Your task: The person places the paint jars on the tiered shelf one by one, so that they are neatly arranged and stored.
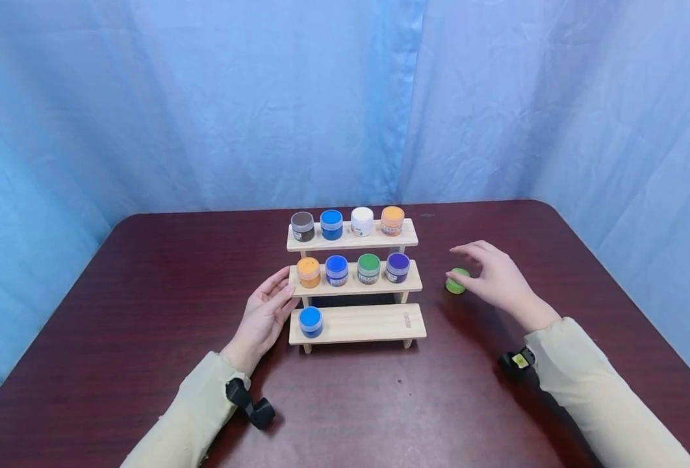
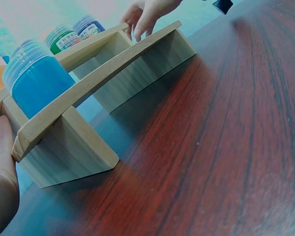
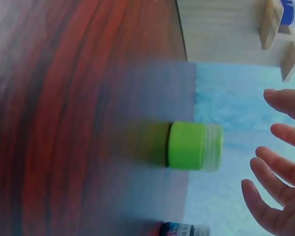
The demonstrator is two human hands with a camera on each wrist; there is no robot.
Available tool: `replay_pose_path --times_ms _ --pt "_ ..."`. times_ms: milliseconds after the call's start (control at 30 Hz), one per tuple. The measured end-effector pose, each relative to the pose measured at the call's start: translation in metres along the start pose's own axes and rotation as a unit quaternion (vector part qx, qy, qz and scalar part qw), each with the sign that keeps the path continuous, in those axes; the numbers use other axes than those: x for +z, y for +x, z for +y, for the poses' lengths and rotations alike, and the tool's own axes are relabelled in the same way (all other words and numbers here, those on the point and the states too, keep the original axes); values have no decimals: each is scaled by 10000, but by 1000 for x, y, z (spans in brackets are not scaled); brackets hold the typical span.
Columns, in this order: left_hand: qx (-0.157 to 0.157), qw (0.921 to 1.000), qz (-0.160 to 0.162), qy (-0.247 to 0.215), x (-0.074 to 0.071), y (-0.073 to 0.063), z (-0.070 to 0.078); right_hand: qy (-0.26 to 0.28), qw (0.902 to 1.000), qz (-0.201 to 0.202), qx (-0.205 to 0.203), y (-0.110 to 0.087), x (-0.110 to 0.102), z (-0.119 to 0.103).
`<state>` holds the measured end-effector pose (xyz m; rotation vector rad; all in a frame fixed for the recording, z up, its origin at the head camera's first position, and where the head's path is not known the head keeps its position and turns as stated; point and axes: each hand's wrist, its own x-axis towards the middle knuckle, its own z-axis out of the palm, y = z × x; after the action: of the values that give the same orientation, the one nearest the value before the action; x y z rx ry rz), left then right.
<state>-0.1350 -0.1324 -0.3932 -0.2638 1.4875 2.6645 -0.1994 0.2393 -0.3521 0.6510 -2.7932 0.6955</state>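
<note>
A three-tier wooden stand [image 1: 362,330] holds several small paint jars. My left hand [image 1: 268,313] grips its left end at the middle tier; the left wrist view shows fingers [image 2: 1,145] against the wood. A light-blue jar [image 1: 310,322] sits at the left of the bottom tier. To the right of the stand, a light-green jar [image 1: 455,283] stands upright on the table. My right hand [image 1: 497,276] hovers over it, fingers spread and thumb apart. The right wrist view shows a gap between those fingers and the green jar [image 3: 189,146].
The middle tier carries orange, blue, green [image 1: 368,269] and purple jars. On the top tier are dark-brown, blue, white [image 1: 362,221] and orange ones. Another jar with a dark label [image 3: 179,229] shows at the right wrist view's lower edge. Blue curtains [image 1: 263,104] hang behind the dark-red table [image 1: 345,403].
</note>
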Motion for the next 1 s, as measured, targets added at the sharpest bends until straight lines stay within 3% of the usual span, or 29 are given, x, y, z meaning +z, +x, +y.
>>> replay_pose_path --times_ms 400,700,1000 --pt "-18 10000 25 6 1 -1 0 -26 9976 -585 369 1 6 16" --pt "-79 10000 57 7 0 -1 0 125 9964 -744 387 3 8 21" --pt "63 9999 -4 142 2 -3 1 113 9942 -989 406 5 10 22"
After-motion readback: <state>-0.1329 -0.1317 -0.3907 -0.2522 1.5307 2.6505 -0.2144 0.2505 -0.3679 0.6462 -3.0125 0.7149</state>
